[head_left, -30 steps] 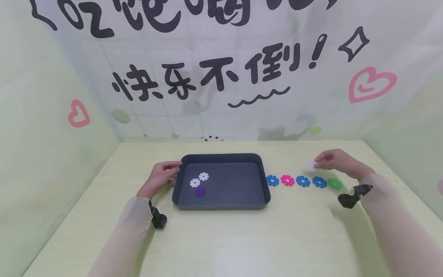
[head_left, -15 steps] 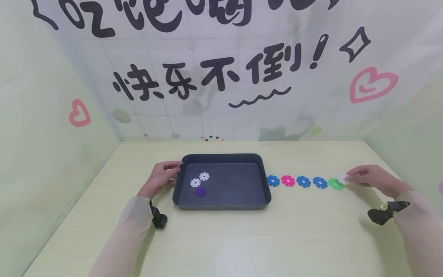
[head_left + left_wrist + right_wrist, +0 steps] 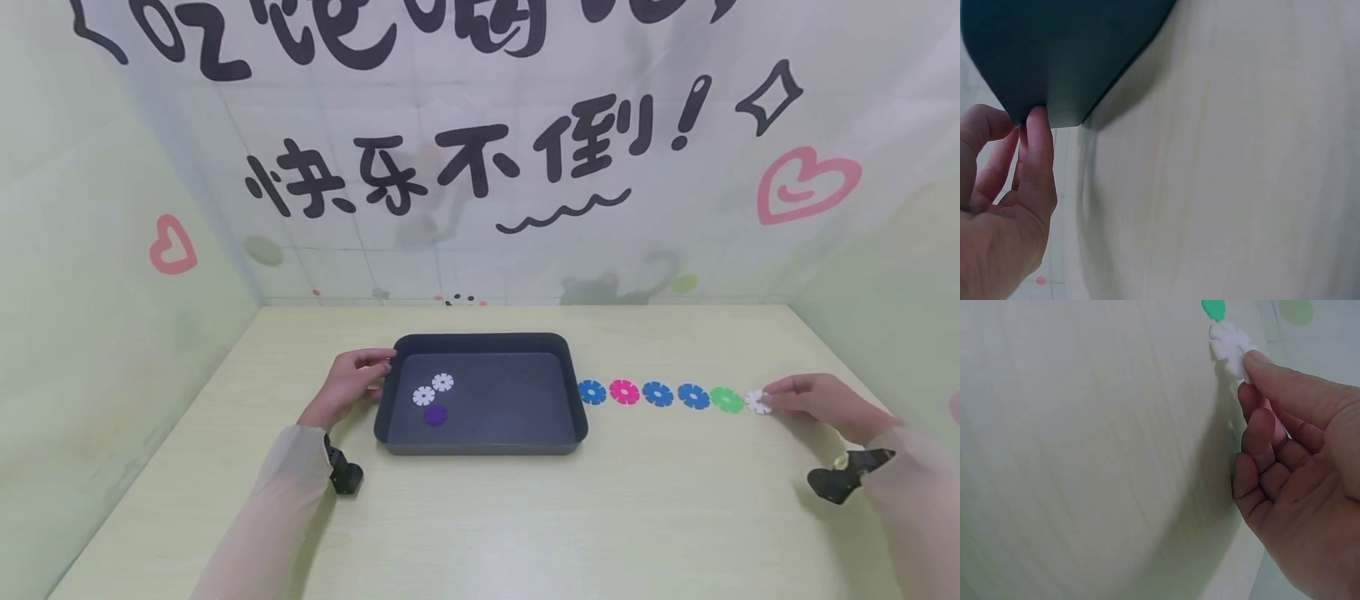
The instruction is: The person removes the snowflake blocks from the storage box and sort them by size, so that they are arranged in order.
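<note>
My right hand (image 3: 828, 404) pinches a white notched plastic building disc (image 3: 757, 402) by its edge, between thumb and fingertips. That disc lies at the right end of a row, close beside a green disc (image 3: 727, 400). In the right wrist view the thumb lies on the white disc (image 3: 1230, 345), low over the table. At the dark grey tray (image 3: 480, 447), my left hand (image 3: 347, 383) grips the left rim. The left wrist view shows thumb and fingers around the edge of the tray (image 3: 1063, 56). Inside the tray are two white discs (image 3: 443, 382) and a purple disc (image 3: 436, 415).
Leftward from the green disc run two blue discs (image 3: 657, 394), a pink disc (image 3: 624, 392) and another blue disc (image 3: 592, 392) right by the tray's right side. The pale wooden table (image 3: 480, 525) meets a printed wall sheet (image 3: 420, 250) at the back.
My right hand has carried the white disc rightward and down, over the green disc, to the row's right end. The left hand has stayed at the tray.
</note>
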Available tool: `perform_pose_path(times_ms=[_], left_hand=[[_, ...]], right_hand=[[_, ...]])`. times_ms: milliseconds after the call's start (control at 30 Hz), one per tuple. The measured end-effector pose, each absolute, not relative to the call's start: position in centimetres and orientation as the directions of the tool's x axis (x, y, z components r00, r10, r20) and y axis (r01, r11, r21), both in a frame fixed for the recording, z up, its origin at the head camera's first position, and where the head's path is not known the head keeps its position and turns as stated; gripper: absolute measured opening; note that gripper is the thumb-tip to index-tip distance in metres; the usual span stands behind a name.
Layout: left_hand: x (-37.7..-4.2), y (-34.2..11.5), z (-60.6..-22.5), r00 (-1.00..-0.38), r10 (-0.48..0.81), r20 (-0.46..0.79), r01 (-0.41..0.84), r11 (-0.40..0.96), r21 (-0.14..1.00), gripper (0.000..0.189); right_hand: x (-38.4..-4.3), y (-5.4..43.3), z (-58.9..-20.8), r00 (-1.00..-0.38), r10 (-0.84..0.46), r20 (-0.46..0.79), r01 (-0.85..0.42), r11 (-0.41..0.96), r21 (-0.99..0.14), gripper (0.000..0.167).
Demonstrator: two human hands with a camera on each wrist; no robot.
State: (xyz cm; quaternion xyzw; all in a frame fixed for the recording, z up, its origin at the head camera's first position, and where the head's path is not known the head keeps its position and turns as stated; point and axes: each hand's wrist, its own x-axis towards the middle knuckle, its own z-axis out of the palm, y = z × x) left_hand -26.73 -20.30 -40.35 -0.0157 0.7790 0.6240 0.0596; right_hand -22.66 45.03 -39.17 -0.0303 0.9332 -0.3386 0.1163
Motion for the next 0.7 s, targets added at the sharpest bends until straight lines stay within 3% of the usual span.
perform_pose_path(times_ms=[700], left_hand=[[-26.5, -20.2, -40.1, -0.992, 0.043, -0.121, -0.108, 0.224, 0.969, 0.038]], right_hand=[[-22.7, 43.9, -38.9, -0.984, -0.090, -0.153, 0.021, 0.798, -0.603, 0.047]])
